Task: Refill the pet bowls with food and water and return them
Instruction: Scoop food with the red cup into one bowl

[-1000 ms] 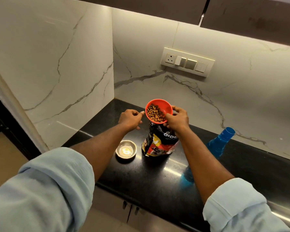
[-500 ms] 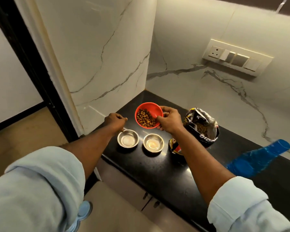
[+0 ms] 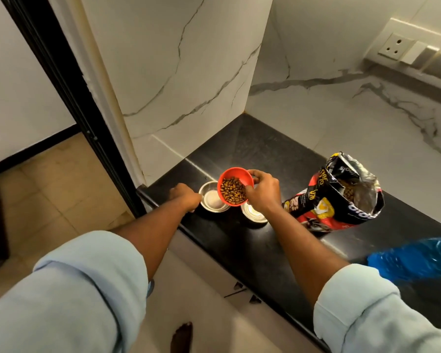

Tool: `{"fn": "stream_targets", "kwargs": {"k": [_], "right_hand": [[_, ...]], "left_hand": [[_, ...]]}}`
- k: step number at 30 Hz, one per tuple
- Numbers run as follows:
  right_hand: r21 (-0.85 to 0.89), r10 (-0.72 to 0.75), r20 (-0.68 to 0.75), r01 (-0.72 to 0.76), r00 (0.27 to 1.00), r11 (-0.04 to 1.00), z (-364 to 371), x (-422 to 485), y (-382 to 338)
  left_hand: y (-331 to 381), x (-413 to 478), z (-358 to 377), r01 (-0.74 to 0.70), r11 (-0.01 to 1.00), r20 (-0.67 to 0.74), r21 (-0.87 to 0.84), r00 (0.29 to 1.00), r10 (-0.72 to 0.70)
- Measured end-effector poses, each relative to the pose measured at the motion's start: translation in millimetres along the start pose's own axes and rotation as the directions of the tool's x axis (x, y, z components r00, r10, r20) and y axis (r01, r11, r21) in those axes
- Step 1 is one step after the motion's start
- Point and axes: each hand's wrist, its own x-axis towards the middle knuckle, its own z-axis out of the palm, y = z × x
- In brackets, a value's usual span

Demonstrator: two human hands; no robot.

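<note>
- Nearest the camera, two rolled-up pale blue sleeves are seen, with a bare foot (image 3: 181, 337) on the tiled floor below the counter edge.
- A blue water bottle (image 3: 415, 258) is seen blurred at the right edge, over the black countertop (image 3: 239, 149); its cap cannot be made out, and whether it stands or lies cannot be told.
- The left hand (image 3: 185, 197) is placed at the rim of the left steel bowl (image 3: 211, 200), which appears to be steadied by it; the fingers are curled, but whether the rim is pinched cannot be told.
- A red scoop cup (image 3: 236, 186) loaded with brown kibble is gripped at its rim by the right hand (image 3: 262, 192). It is held tilted, above and between the two bowls, overlapping the left one.
- The right steel bowl (image 3: 253, 212) stands just beside the left one and is partly hidden under the right hand.
- Both bowls appear empty of kibble; whether any water is in them cannot be told.
- Farther right, the opened pet food bag (image 3: 341, 200) is stood on the countertop, its mouth gaping.
- By this showing, food has been scooped but not yet poured. Pouring the kibble, filling with water, and carrying the bowls back to their place are judged to be left.
</note>
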Motion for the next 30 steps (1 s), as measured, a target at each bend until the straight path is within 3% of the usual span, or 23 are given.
{"fn": "stream_targets", "kwargs": {"k": [6, 13, 22, 30], "right_hand": [[-0.05, -0.098, -0.042, 0.096, 0.994, 0.994, 11, 1, -1], [-0.193, -0.208, 0.017, 0.207, 0.978, 0.959, 18, 8, -10], [-0.265, -0.236, 0.04, 0.238, 0.971, 0.934, 20, 8, -16], [-0.414, -0.329, 0.151, 0.361, 0.932, 0.836, 18, 1, -23]], "left_hand": [[2, 14, 7, 0.03, 0.995, 0.042, -0.094, 0.999, -0.026], [3, 20, 4, 0.051, 0.967, 0.06, -0.251, 0.998, -0.037], [1, 25, 7, 0.059, 0.95, 0.058, -0.307, 0.997, -0.043], [0, 24, 9, 0.065, 0.956, 0.036, -0.286, 0.998, -0.057]]}}
